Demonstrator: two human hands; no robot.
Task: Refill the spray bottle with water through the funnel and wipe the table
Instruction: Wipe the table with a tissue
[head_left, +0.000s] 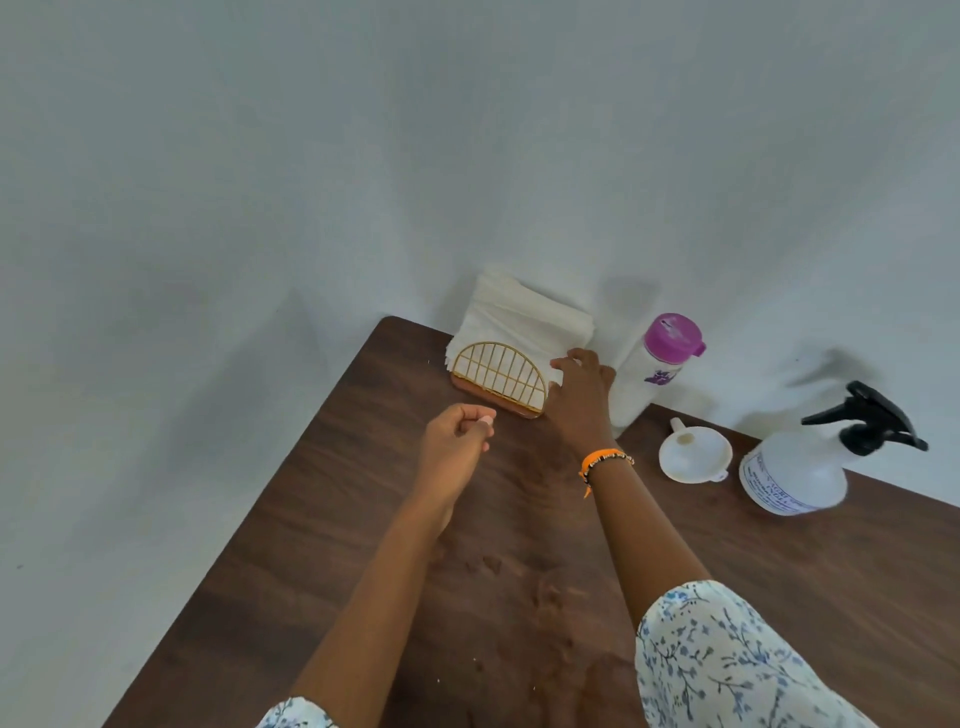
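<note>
The right grip (579, 387) pinches the napkins (519, 322) at their right edge; the sheets stand upright, leftward of it. The left grip (457, 441), curled and empty, is farther off.

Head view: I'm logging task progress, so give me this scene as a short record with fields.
right hand: grips napkins in holder
left hand: curled, holding nothing, above table
spray bottle: upright, sprayer on
funnel: on table, beside spray bottle
water bottle: upright, purple lid on
</note>
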